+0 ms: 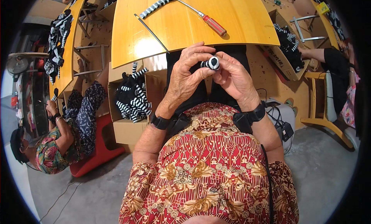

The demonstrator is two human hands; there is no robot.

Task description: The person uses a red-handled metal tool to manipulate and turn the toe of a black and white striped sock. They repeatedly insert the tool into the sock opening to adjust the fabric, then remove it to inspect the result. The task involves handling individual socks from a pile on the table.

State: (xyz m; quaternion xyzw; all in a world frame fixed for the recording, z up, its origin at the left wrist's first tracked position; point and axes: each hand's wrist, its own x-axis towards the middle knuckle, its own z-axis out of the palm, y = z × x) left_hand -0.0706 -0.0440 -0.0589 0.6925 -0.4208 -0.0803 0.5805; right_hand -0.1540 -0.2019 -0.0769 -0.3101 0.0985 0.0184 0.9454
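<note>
Between both hands, just off the near table edge, is a small black-and-white striped knitted tube (213,63), its round end facing up with a white rim around a dark centre. My left hand (189,71) grips it from the left, thumb and fingers closed on it. From the other side my right hand (236,79) pinches it with bent fingers. On the table beyond lies a screwdriver (213,24) with a red handle. A thin dark rod (151,32) rests left of it, one end near the table edge. Farther off lies a striped knitted piece (156,6) with a black end.
The yellow table (247,15) ends just ahead of my lap. A cardboard box (118,125) of striped knitted pieces stands to the left, another box (280,65) to the right. A co-worker (58,146) sits at left beside a table (71,69) heaped with pieces.
</note>
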